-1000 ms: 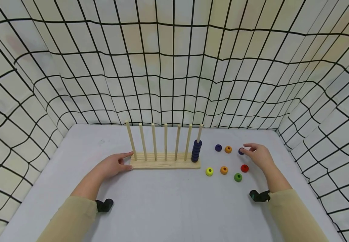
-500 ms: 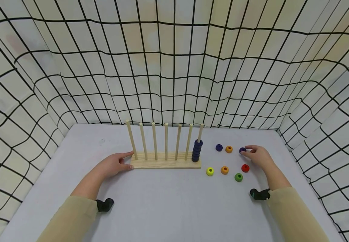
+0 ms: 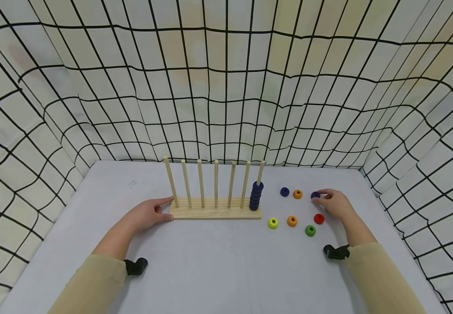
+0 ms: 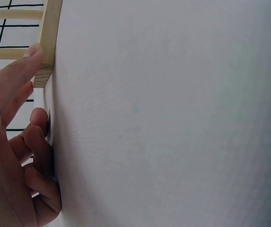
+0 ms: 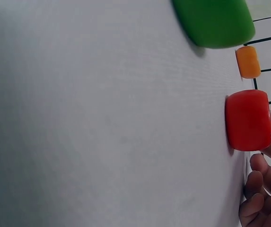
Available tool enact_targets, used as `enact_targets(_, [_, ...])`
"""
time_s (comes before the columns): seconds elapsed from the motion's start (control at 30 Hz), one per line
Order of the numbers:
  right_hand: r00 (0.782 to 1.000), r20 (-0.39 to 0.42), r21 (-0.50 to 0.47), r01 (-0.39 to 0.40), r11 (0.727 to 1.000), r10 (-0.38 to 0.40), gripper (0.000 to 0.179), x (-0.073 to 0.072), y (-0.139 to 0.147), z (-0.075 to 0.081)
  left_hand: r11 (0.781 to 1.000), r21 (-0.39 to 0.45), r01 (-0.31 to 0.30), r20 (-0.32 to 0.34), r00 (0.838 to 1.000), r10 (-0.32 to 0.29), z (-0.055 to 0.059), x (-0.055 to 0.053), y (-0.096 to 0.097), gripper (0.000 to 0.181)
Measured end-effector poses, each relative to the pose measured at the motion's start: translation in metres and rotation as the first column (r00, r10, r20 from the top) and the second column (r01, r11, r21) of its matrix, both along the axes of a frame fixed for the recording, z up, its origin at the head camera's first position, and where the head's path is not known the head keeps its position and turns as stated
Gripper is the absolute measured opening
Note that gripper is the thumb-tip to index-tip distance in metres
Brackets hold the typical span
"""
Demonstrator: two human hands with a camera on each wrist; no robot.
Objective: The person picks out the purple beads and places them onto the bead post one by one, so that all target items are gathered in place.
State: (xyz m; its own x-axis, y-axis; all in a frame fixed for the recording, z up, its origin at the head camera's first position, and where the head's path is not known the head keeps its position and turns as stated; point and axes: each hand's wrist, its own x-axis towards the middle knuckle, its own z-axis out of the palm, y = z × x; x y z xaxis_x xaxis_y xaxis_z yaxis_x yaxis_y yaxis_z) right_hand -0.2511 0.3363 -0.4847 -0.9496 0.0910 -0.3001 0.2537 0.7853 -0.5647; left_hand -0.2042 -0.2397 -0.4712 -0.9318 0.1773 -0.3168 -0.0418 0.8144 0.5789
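Note:
A wooden peg board (image 3: 214, 213) with a row of upright pegs stands towards the back of the table. Several dark purple beads (image 3: 255, 196) are stacked on its rightmost peg; the other pegs are bare. My left hand (image 3: 145, 215) holds the board's left end, thumb at the front corner and index finger behind, as the wooden base (image 4: 50, 38) in the left wrist view shows. At the right, my right hand (image 3: 338, 204) pinches a loose purple bead (image 3: 315, 195) between thumb and index finger, low at the table. In the right wrist view a red bead (image 5: 248, 120) hides these fingertips.
Loose beads lie right of the board: purple (image 3: 284, 192), orange (image 3: 298, 194), another orange (image 3: 292, 221), yellow (image 3: 273, 223) and green (image 3: 310, 230). Black netting (image 3: 226, 100) over pale walls encloses the back and sides of the white table (image 3: 218, 266).
My right fingers have settled slightly lower around the purple bead, which has barely shifted. My left hand and the board look unmoved.

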Motion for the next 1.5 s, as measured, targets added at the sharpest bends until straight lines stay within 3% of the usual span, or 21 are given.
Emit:
enact_targets(0.5, [1.000,-0.008,0.004,0.010,1.000,-0.010,0.059,0.005,0.000,0.001,1.000,0.002,-0.006,0.006,1.000,0.006,0.001,0.002,0.002,0.071])
enact_targets(0.9, [0.997,-0.028,0.034,0.067,0.997,-0.066,0.063,0.008,-0.013,0.007,1.000,0.012,0.004,0.002,1.000,-0.004,0.001,0.001,0.002,0.070])
enact_targets(1.5, [0.988,-0.153,0.090,0.004,0.996,0.010,0.062,0.017,-0.038,0.033,0.999,-0.012,0.034,-0.023,0.999,-0.034,-0.002,0.001,0.000,0.068])
